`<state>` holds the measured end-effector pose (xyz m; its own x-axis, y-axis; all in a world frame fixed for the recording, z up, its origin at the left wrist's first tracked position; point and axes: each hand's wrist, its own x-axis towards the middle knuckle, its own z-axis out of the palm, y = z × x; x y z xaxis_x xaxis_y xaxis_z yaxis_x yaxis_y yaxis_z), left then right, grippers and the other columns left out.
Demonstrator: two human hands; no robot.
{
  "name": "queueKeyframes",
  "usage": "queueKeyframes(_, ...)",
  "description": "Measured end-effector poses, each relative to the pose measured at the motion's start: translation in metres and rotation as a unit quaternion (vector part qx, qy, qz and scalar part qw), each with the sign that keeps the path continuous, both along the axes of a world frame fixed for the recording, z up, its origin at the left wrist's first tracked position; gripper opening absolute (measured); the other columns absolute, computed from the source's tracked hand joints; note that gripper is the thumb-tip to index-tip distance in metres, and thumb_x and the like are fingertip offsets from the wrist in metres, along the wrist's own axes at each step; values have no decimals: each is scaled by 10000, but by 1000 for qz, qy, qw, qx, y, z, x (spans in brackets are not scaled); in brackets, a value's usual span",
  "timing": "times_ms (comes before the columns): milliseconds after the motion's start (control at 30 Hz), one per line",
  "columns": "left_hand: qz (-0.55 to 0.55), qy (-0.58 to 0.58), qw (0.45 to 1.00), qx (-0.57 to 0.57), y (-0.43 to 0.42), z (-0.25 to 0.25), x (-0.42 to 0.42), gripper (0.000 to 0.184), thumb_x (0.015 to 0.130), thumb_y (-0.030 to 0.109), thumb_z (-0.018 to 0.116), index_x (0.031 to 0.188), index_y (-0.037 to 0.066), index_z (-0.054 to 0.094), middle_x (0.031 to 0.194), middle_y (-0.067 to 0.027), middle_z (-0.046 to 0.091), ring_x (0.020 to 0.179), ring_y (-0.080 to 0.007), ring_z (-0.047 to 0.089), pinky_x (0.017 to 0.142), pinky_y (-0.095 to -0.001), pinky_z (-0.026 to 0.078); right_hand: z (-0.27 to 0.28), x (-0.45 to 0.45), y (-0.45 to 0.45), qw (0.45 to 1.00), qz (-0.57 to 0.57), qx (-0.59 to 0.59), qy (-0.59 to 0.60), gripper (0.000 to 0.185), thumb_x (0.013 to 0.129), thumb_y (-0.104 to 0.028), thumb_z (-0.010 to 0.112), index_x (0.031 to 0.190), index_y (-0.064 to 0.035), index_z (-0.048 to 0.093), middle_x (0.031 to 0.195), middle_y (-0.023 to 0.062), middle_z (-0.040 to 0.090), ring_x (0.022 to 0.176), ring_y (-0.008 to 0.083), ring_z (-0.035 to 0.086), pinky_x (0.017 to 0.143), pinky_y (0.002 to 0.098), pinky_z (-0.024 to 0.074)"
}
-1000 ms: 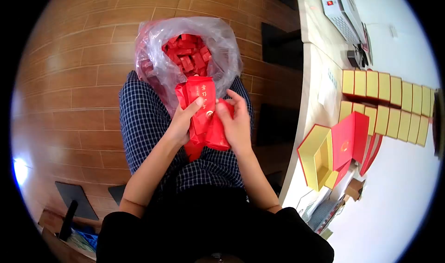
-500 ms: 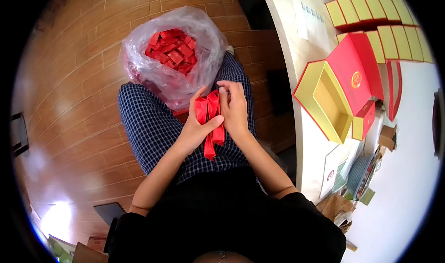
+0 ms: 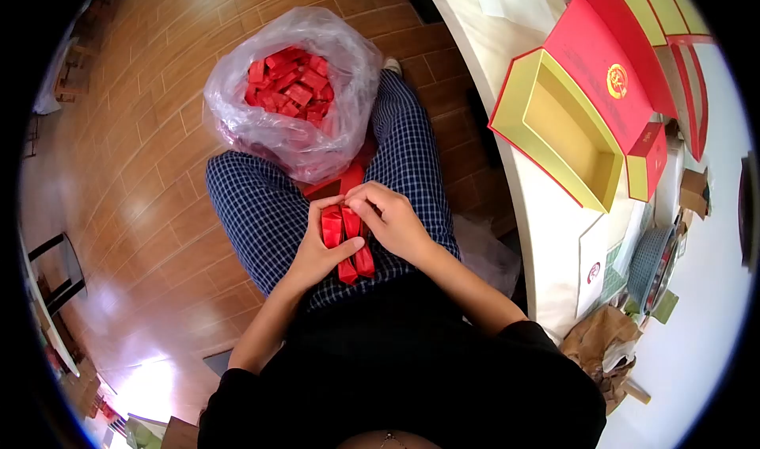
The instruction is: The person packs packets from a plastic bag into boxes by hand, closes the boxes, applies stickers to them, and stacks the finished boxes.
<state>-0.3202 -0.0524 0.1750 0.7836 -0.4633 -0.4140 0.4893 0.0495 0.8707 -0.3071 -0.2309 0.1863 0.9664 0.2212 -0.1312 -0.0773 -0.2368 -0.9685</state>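
Several small red wrapped packets (image 3: 362, 263) stand side by side in my left hand (image 3: 317, 251), its thumb across their front and its fingers round the far side. My right hand (image 3: 398, 226) is closed, thumb and fingertips pinching at the upper end of the same packets. Just what those fingertips grip is partly hidden. Beyond my hands, between my knees, a clear plastic bag (image 3: 229, 93) stands with its mouth wide, and many more red packets (image 3: 297, 94) lie loose inside.
On the white table (image 3: 546, 235) to the right lies a red and gold gift box (image 3: 514, 93), lid raised and its tray bare. More gold-sided boxes (image 3: 661, 9) stand at the back, with a grey basket (image 3: 647, 263) and crumpled brown paper (image 3: 606, 342) nearer me.
Both hands have come closer to my body with the red packets. My right hand has gone from lying along their side to pinching at their upper end. The view has shifted.
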Motion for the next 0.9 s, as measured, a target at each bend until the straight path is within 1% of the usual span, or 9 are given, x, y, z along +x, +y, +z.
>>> queueKeyframes(100, 12, -1, 1000, -4, -4, 6, 4, 710, 797, 112, 740, 1355, 86, 301, 1217, -107, 489, 1127, -180, 503, 985, -342, 414, -2, -5, -2, 982, -94, 127, 99, 257, 981, -172, 474, 1150, 7, 550, 1130, 147, 578, 1051, 246, 579, 921, 335, 440)
queueKeyframes(167, 63, -9, 998, -15, -7, 7, 5, 723, 798, 119, 742, 1373, 87, 304, 1247, -111, 497, 1151, -187, 502, 1003, -343, 403, -7, -12, -9, 985, -60, 100, 124, 454, 997, -285, 451, 1368, -26, 418, 1297, 177, 507, 1219, 268, 485, 1045, 340, 352)
queueKeyframes(367, -3, -86, 996, 7, -39, 25, 13, 725, 821, 130, 716, 1391, 84, 270, 1242, -114, 497, 1132, -196, 521, 982, -342, 422, 20, -29, -34, 984, -29, 130, 117, 602, 1002, -361, 424, 1485, -51, 240, 1479, 212, 318, 1329, 294, 382, 1100, 362, 282)
queueKeyframes(433, -53, -56, 997, 9, -52, 39, 21, 706, 834, 133, 701, 1390, 97, 270, 1247, -118, 492, 1119, -198, 525, 968, -344, 427, 24, -44, -46, 983, -44, 165, 71, 648, 1004, -350, 430, 1511, -68, 142, 1506, 192, 246, 1238, 259, 438, 1046, 357, 341)
queueKeyframes(500, -94, -67, 993, 17, -57, 32, 25, 681, 848, 128, 682, 1391, 110, 270, 1247, -118, 488, 1115, -199, 523, 963, -344, 426, 34, -59, -56, 963, -31, 226, 143, 799, 966, -315, 539, 1520, -79, 14, 1479, 180, 240, 946, 176, 482, 873, 296, 432)
queueKeyframes(600, -152, -82, 985, 21, -62, 26, 20, 666, 853, 108, 669, 1387, 108, 271, 1268, -129, 465, 1128, -202, 515, 974, -354, 427, 25, -78, -56, 983, -24, 130, 129, 933, 903, -310, 649, 1513, -50, -8, 1464, 211, 259, 932, 163, 481, 801, 294, 454)
queueKeyframes(700, -118, -30, 993, -6, -58, 23, 17, 661, 858, 93, 657, 1390, 108, 266, 1285, -134, 453, 1142, -210, 511, 989, -366, 420, 33, -82, -54, 994, -2, 28, 106, 930, 897, -352, 641, 1505, -31, 14, 1504, 265, 200, 1274, 324, 430, 1059, 370, 361)
queueKeyframes(733, -108, -8, 994, -15, -57, 24, 15, 657, 867, 93, 650, 1395, 104, 258, 1292, -133, 452, 1154, -216, 504, 1006, -370, 406, 28, -86, -50, 998, -20, 14, 56, 916, 898, -285, 654, 1514, -58, 15, 1423, 226, 350, 977, 228, 534, 844, 303, 469)
queueKeyframes(900, -59, -30, 997, -47, -54, 21, 11, 661, 877, 133, 659, 1397, 89, 255, 1315, -134, 436, 1192, -218, 475, 1032, -362, 376, -2, -78, -42, 993, -83, -45, -75, 849, 906, -316, 637, 1516, -73, 99, 1364, 200, 412, 951, 206, 537, 810, 293, 476)
